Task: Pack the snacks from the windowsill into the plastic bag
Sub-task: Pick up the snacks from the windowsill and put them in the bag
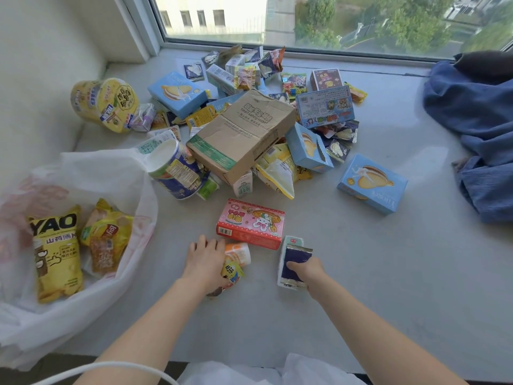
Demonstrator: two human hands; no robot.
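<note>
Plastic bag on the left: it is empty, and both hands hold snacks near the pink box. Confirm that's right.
Wrong: the head view shows the plastic bag already holding a yellow YAO chip bag and other packets. The left hand and right hand do hold snacks near the pink box.

This looks like a lived-in room of a home or dormitory, seen at a deep, pale windowsill (361, 273) used as a shelf. A white window frame (155, 31) sits in a plain plastered wall (41, 65), and the glass looks down from an upper floor onto trees (410, 26) and a pale building (211, 15). Crumpled blue clothing (477, 112) is heaped at the right end of the sill. Household snacks (305, 151) lie scattered across it: blue biscuit boxes (372, 183), yellow instant noodle cups (108, 104), a worn cardboard box (241, 134). A thin white plastic bag (91, 173) of the shopping kind lies open at the left.
</note>
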